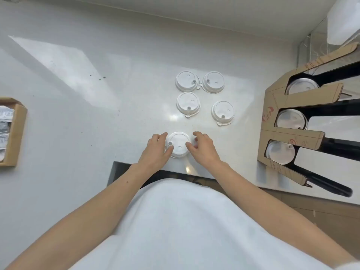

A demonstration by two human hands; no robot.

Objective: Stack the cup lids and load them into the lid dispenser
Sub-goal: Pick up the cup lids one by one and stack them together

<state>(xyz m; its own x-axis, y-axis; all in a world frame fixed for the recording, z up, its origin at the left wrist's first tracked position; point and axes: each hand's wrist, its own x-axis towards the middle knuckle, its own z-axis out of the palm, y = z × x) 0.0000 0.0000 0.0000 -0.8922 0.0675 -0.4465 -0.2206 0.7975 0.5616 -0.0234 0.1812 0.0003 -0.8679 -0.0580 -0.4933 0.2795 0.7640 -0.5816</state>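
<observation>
A white cup lid (pixel 178 144) lies on the white counter near the front edge. My left hand (pixel 155 152) grips its left rim and my right hand (pixel 204 148) grips its right rim, fingers curled around it. Whether it is one lid or a small stack I cannot tell. Several more white lids lie apart farther back: one (pixel 187 81), one (pixel 213 82), one (pixel 188 103), one (pixel 223 113). The cardboard lid dispenser (pixel 272 117) stands at the right, with lids in its three slots (pixel 301 87), (pixel 291 120), (pixel 278 152).
A cardboard box (pixel 16 131) with packets sits at the left edge of the counter (pixel 78 114). A clear plastic container (pixel 319 45) stands behind the dispenser. The counter's front edge runs just below my hands.
</observation>
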